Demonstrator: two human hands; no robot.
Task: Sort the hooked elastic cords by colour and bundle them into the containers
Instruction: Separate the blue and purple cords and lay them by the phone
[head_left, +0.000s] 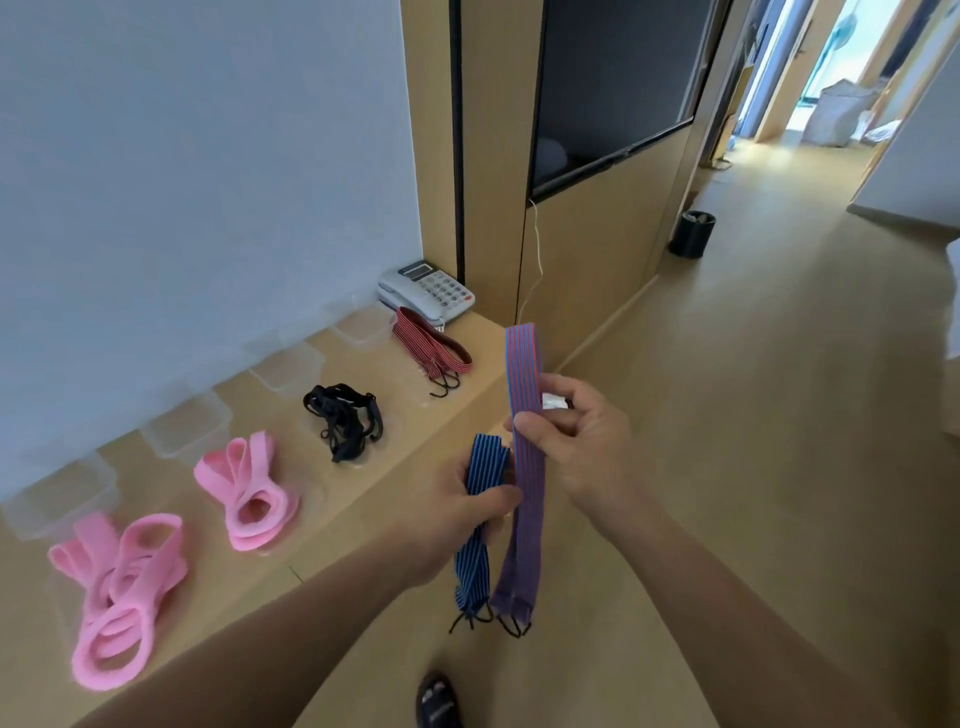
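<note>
My left hand (457, 514) grips a folded blue striped cord (480, 525) whose black hooks hang below. My right hand (576, 441) pinches a folded purple-and-red striped cord (525, 467) held upright beside it, hooks dangling at the bottom. Both are over the front edge of a wooden ledge (410, 447). On the ledge lie two pink cord bundles (124, 592) (249, 493), a black bundle (345, 421) and a red striped bundle (431, 351). Several clear plastic containers (189, 423) stand in a row along the wall.
A grey desk phone (428, 288) sits at the far end of the ledge. A wall-mounted dark screen (613, 88) is above a wooden panel. A black bin (692, 234) stands on the floor. My dark shoe (439, 701) shows below.
</note>
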